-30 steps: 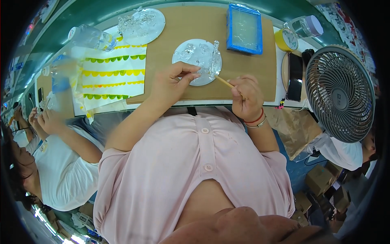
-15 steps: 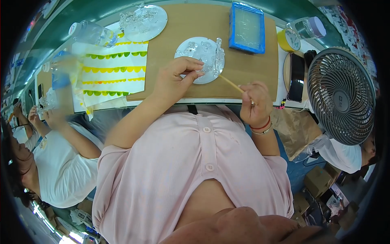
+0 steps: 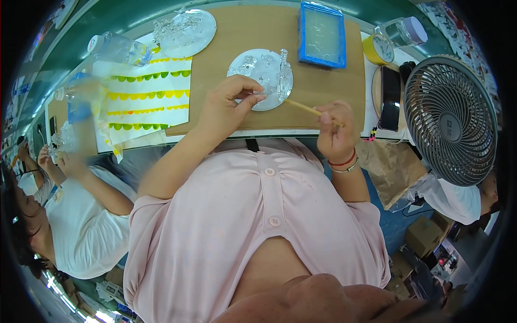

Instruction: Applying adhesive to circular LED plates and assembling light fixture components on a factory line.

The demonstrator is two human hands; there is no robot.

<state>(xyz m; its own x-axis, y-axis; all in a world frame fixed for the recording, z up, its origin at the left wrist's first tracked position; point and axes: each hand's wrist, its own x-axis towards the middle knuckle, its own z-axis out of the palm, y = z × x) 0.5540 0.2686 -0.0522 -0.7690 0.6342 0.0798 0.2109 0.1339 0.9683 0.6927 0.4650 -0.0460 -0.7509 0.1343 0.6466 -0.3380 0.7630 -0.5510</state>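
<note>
In the head view, your left hand [image 3: 229, 107] is at the middle of the frame, over the lower left edge of a round white plate [image 3: 269, 105]. Its thumb and forefinger are bent toward each other with their tips near together; whether a small clear piece sits between them, you cannot tell from here. Your right hand [image 3: 339, 126], right of the middle, has its fingers closed around a thin wooden stick [image 3: 302, 107], which slants up and left so that its tip is at the plate's lower right edge. Just by that tip, a tall clear piece [image 3: 284, 75] lies along the right side of the plate, with smaller clear pieces [image 3: 249, 65] to its left. Your plate rests on brown cardboard [image 3: 215, 70]. A blue-rimmed tray [image 3: 323, 62] is at upper right of it, and a second white plate [image 3: 203, 40] bearing clear pieces is at the upper left of the frame
</note>
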